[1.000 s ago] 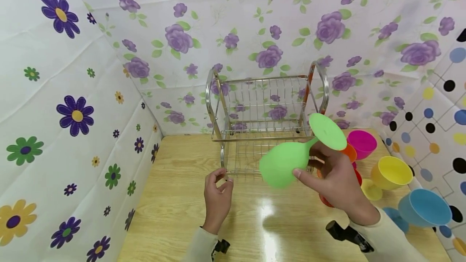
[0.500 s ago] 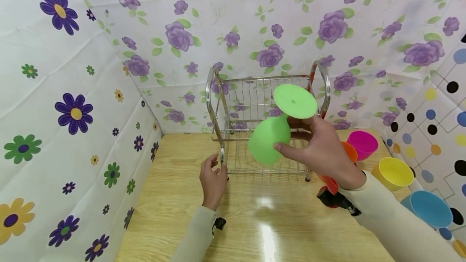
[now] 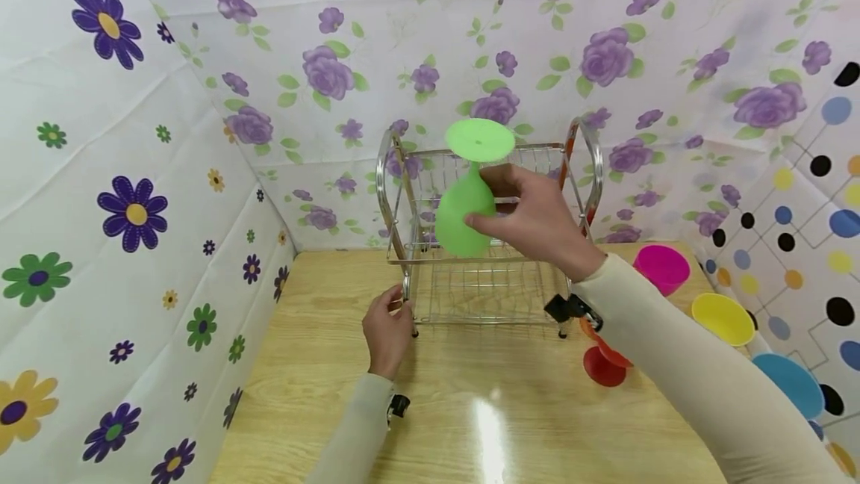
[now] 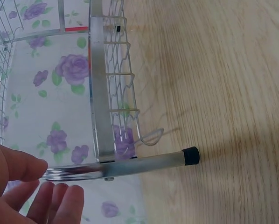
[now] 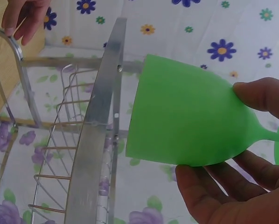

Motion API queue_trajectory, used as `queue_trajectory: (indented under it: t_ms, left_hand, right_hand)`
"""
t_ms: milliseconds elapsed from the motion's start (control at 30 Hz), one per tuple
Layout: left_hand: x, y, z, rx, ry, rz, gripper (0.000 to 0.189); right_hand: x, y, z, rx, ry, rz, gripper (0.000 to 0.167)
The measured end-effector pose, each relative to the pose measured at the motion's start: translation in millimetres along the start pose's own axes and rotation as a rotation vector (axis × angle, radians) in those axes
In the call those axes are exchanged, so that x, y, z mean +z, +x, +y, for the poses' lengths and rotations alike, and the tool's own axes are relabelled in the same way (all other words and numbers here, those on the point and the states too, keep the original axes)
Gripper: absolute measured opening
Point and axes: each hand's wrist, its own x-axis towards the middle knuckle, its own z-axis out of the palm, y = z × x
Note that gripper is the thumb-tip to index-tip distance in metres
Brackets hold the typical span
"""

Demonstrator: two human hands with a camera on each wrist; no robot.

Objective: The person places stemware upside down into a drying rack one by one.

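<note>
Upside down over the upper tier of the metal dish rack (image 3: 473, 260) hangs a green plastic goblet (image 3: 463, 219), its foot on top and its bowl facing down. My right hand (image 3: 534, 215) grips the bowl near the stem, the thumb on one side and the fingers on the other, as the right wrist view also shows. In that view the goblet's rim (image 5: 138, 107) is close beside the rack's flat metal bar (image 5: 100, 121). My left hand (image 3: 388, 331) holds the rack's front left leg, thumb and fingers around the chrome tube (image 4: 79, 172) in the left wrist view.
To the right stand several plastic goblets: magenta (image 3: 661, 267), yellow (image 3: 724, 318), blue (image 3: 789, 383) and red (image 3: 605, 366), partly hidden by my right sleeve. Patterned cloth walls (image 3: 148, 133) enclose the wooden table (image 3: 322, 394) at the back and sides.
My right hand has carried the green goblet left and away from me to the rack's upper tier, turning it from tilted to upside down. My left hand has moved slightly left onto the rack's leg.
</note>
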Motion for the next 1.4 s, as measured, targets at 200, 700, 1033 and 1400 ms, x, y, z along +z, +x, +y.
queue_trajectory:
  t_ms: [200,700,1033,1400]
  left_hand:
    - [-1.4,1.4,-4.5,0.002,0.01,0.009,0.033]
    - [-3.0,5.1,-8.1,-0.005,0.025,0.0,0.035]
    - [0.7,5.0,-5.2,0.018,0.028,0.008,0.036]
    - [2.1,7.4,-6.7,0.059,0.047,0.01,0.037]
  right_hand:
    - [16.9,31.2,0.0,0.024,-0.047,-0.016,0.065]
    - [49.5,61.1,17.7,0.129,-0.112,-0.071,0.063]
    - [63.8,68.5,22.4,0.156,-0.103,-0.138,0.064]
    - [66.6,68.8,27.3,0.137,-0.146,-0.131,0.065]
